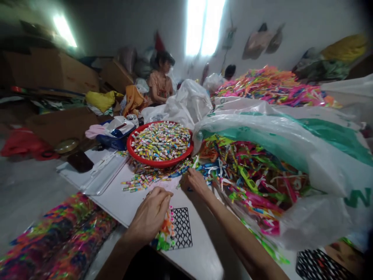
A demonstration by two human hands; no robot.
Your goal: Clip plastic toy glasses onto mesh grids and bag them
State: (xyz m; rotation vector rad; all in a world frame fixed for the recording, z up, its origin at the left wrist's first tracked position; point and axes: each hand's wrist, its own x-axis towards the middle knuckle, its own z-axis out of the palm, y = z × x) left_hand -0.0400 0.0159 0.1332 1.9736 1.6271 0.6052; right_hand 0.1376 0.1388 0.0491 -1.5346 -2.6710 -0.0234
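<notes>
My left hand is closed above the left edge of a black plastic grid. Its fingers are pressed together, and what they hold, if anything, is hidden. Small pink, orange and green plastic pieces fill the grid's left side, while its right part shows bare round holes. My right hand reaches to the edge of a loose pile of blue and white plastic pieces. Its fingertips are pinched together there, too small to show what is between them. Short printed tubes lie scattered on the white table.
A red basin heaped with printed tubes stands behind my hands. To the right lies a large plastic bag spilling colourful plastic pieces. A phone lies at left, and another black grid at lower right. A person sits behind.
</notes>
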